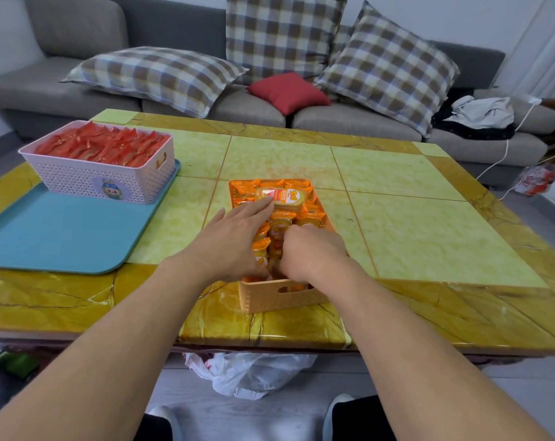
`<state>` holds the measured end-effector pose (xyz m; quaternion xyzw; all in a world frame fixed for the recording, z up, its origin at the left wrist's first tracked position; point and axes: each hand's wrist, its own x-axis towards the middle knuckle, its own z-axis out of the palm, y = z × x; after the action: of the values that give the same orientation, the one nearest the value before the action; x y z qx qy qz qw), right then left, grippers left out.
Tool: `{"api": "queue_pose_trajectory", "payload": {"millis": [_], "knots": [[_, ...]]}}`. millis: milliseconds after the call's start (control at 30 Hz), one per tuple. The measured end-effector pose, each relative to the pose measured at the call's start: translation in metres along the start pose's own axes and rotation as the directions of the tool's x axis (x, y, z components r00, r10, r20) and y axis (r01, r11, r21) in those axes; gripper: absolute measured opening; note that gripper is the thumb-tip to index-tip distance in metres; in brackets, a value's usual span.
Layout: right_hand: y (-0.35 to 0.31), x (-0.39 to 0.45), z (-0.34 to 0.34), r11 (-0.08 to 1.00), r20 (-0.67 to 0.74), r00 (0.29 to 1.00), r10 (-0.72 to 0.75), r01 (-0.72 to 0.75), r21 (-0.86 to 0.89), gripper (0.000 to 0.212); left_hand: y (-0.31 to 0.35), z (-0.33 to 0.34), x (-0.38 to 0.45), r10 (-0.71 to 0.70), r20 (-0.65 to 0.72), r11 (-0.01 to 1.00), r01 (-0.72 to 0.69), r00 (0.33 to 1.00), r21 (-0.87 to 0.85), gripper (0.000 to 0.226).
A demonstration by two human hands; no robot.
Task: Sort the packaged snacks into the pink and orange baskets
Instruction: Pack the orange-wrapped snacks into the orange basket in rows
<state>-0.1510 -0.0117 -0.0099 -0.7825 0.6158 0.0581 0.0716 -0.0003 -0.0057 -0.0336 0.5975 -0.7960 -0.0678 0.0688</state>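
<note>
While both hands work in the orange basket, the left side sits idle: blue tray (pixel 63 237) on the tabletop (pixel 428 218), pink basket (pixel 101 173) on the tray's far end, packed full of red snack packs (pixel 101 143). Orange basket (pixel 279 296) is centre, near the front edge, full of orange snack packs (pixel 308 218). Left hand (pixel 231 240) lies palm-down over the basket's left half, fingers (pixel 257 206) stretched forward and close together, tips touching a larger yellow-orange pack (pixel 285 195) lying crosswise on top of the others at the far end. Right hand (pixel 311 253) is over the near right part, fingers curled down among the packs; can't tell whether they pinch one. Grey sofa (pixel 79 36) with checked cushions (pixel 161 78) behind.
</note>
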Motion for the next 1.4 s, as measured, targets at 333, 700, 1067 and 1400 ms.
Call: {"api": "queue_pose_trajectory", "payload": {"millis": [333, 700, 1067, 1400], "knots": [[0.006, 0.008, 0.001, 0.994, -0.018, 0.999, 0.036, -0.034, 0.108, 0.019, 0.002, -0.002, -0.002, -0.007, 0.009, 0.999, 0.007, 1.000, 0.041, 0.129], [0.025, 0.010, -0.010, 0.928, 0.112, 0.987, 0.114, -0.146, 0.342, 0.024, 0.005, -0.003, -0.003, -0.030, 0.013, 0.996, 0.029, 0.999, 0.081, 0.129], [0.052, -0.002, -0.024, 0.798, 0.001, 0.986, 0.166, -0.135, 0.587, 0.035, 0.005, -0.006, -0.004, 0.003, 0.007, 0.999, -0.003, 1.000, 0.050, 0.129], [0.056, -0.010, -0.024, 0.745, -0.118, 0.979, 0.169, -0.048, 0.666, 0.045, 0.000, -0.004, -0.006, 0.104, -0.057, 0.993, -0.106, 0.993, -0.048, 0.120]]}}
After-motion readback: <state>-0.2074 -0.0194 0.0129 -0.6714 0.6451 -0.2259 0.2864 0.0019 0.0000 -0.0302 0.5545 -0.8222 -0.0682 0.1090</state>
